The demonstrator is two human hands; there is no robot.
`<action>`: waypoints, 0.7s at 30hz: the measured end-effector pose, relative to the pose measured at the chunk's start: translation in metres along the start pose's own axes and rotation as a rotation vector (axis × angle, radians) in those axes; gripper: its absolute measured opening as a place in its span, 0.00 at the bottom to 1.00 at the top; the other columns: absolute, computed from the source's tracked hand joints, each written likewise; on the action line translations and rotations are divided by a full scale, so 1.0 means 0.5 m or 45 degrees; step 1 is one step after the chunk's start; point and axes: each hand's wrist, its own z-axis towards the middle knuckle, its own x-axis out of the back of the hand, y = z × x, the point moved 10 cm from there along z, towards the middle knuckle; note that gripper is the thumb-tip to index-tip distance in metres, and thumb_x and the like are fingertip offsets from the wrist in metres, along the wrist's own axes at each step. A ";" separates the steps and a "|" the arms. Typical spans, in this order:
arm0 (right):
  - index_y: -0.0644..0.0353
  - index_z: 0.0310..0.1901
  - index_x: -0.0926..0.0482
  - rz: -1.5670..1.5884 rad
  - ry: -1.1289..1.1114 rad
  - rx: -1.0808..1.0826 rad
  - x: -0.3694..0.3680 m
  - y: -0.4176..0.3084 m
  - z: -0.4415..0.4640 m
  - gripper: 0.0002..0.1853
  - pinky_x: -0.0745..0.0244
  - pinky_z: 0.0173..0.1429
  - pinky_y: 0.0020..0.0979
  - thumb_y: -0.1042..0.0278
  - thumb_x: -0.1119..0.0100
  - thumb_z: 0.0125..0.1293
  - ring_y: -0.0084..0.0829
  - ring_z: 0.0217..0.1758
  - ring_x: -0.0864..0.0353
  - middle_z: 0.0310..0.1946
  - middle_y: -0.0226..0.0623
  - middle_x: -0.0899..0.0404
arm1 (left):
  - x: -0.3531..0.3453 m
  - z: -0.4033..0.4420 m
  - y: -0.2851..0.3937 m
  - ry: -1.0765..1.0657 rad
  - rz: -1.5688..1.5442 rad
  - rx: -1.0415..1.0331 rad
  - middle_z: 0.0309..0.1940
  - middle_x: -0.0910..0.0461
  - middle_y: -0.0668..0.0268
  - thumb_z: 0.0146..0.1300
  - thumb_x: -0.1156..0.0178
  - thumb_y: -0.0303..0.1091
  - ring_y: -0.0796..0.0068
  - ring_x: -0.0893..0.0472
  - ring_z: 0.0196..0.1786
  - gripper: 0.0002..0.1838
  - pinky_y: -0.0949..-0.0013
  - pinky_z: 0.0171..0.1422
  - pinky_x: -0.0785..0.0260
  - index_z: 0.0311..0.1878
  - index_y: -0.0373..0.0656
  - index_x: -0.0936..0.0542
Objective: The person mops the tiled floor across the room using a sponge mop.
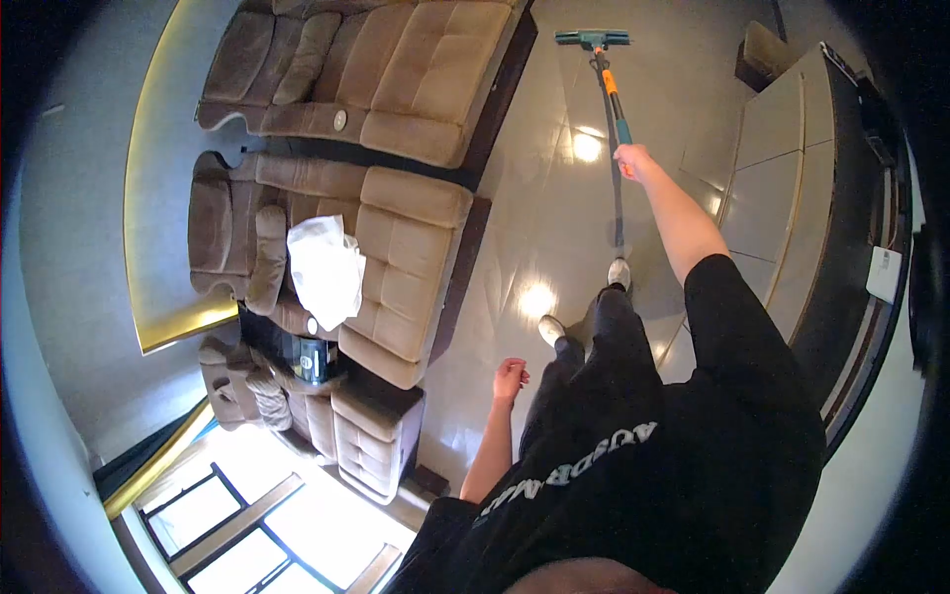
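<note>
My right hand (633,162) is wrapped round the teal end of a mop's handle, with the arm stretched out ahead. The mop (611,87) has a black and orange pole and a wide dark-green head (592,40) lying on the shiny floor. Low at my left side hangs my left hand (511,379), its fingers loosely bent and nothing visible in them. It is near my left leg, apart from the sofas.
Brown padded recliner sofas (416,84) line the left, one bearing a white bag-like bundle (327,270). A dark canister (315,360) stands between seats. Along the right runs a long grey cabinet (767,203), with a brown stool (764,54) beyond. Glossy tiles (505,247) lie between.
</note>
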 end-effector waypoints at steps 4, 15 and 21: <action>0.54 0.17 0.34 -0.060 -0.016 -0.071 -0.002 0.226 -0.053 0.09 0.46 0.10 0.28 0.72 0.46 0.49 0.23 0.08 0.40 0.09 0.28 0.39 | -0.021 0.011 -0.204 -0.079 0.118 0.096 0.18 0.24 0.68 0.55 0.49 0.36 0.81 0.26 0.21 0.10 0.77 0.23 0.36 0.35 0.41 0.25; 0.65 0.13 0.32 -0.782 0.065 -0.411 0.198 0.590 -0.535 0.11 0.38 0.13 0.34 0.72 0.50 0.50 0.33 0.08 0.32 0.08 0.40 0.33 | 0.152 0.104 -0.193 -0.029 -0.030 0.179 0.19 0.25 0.67 0.54 0.48 0.36 0.78 0.26 0.19 0.08 0.76 0.21 0.37 0.34 0.43 0.25; 0.67 0.18 0.29 -0.745 -0.029 -0.600 0.267 0.756 -0.843 0.10 0.36 0.13 0.32 0.70 0.45 0.50 0.30 0.10 0.31 0.10 0.37 0.31 | 0.174 0.214 -0.199 -0.180 0.021 0.123 0.19 0.25 0.66 0.54 0.48 0.34 0.78 0.27 0.19 0.08 0.75 0.20 0.38 0.34 0.42 0.25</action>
